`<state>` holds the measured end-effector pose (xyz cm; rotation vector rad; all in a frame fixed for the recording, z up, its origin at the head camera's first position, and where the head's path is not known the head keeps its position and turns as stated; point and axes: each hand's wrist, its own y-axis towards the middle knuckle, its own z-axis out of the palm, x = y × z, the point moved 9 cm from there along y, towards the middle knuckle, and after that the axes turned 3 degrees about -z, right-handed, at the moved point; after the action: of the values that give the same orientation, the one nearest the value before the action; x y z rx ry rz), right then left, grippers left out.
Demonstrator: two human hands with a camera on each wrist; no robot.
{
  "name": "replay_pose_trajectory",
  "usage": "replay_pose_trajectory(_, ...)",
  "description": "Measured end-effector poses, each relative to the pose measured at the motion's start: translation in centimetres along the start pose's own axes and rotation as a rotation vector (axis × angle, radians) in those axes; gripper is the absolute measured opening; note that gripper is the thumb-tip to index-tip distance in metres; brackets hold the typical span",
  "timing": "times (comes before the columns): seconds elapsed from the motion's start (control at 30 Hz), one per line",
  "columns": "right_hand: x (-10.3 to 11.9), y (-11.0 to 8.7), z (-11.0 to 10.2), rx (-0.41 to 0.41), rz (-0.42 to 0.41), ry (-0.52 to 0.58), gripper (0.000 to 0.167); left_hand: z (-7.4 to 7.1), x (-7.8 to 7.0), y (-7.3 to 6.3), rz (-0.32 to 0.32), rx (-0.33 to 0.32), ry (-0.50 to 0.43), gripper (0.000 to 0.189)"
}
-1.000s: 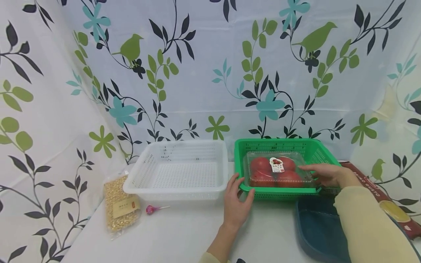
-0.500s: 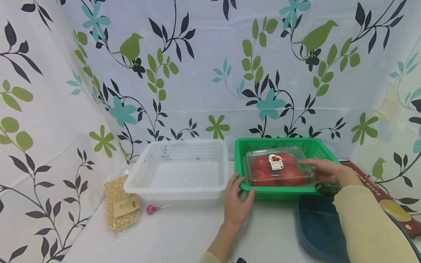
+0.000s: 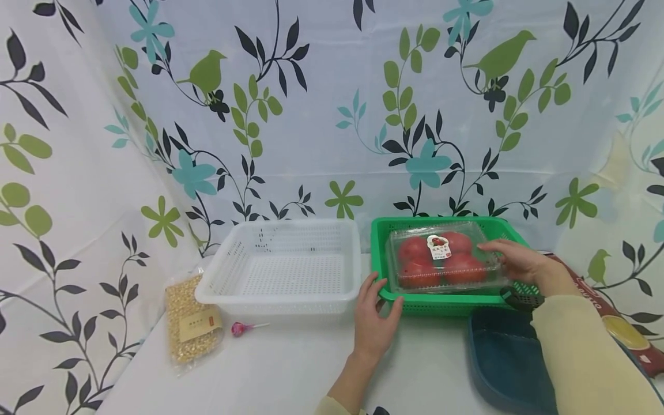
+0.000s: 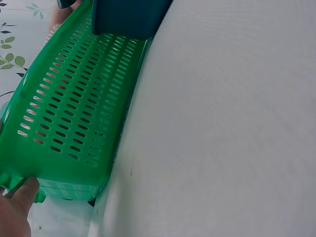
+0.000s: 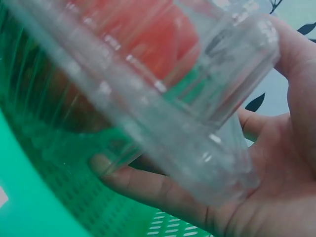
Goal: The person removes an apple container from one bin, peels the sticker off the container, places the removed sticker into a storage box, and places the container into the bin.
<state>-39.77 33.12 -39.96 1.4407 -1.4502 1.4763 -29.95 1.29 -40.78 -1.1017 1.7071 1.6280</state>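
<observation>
A clear plastic box of tomatoes [image 3: 469, 262] with a white label sits inside the green basket [image 3: 441, 305], tilted. My right hand [image 3: 526, 268] grips the box's right end. In the right wrist view, fingers [image 5: 148, 187] reach beneath the box [image 5: 163, 128], which stands above the perforated basket floor at this end. My left hand [image 3: 374, 325] holds the front left corner of the green basket. The left wrist view shows one digit of that hand [image 4: 22, 200] against the corner below the rim of the basket [image 4: 74, 98].
Left of the green basket stands a white perforated basket [image 3: 285, 300]. A bag of yellow kernels [image 3: 192, 323] and a lollipop [image 3: 241, 329] lie at the left. A dark blue bin [image 3: 503, 357] stands at the front right, partly under my sleeve, beside a brown-red packet [image 3: 617, 323].
The tomato box has risen and tilted at its right end, with its near edge now over the basket's front rim. My right hand moved slightly up and right; my left hand stayed still.
</observation>
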Motion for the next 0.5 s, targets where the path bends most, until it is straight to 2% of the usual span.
replay_pose_trajectory(0.2, 1.8, -0.5, -0.3, -0.028, -0.070, -0.041, 0.060, 0.1, -0.1, 0.0, -0.012, 0.008, -0.007, 0.041)
replay_pose_trajectory(0.33, 3.0, -1.0, -0.2, -0.049, -0.108, -0.028, 0.068, 0.1, -0.1, -0.1, -0.021, 0.018, -0.013, 0.042)
replay_pose_trajectory(0.5, 4.4, -2.0, 0.3, -0.074, -0.141, -0.035, 0.061, 0.0, -0.4, -0.2, 0.011, 0.015, -0.008, 0.041)
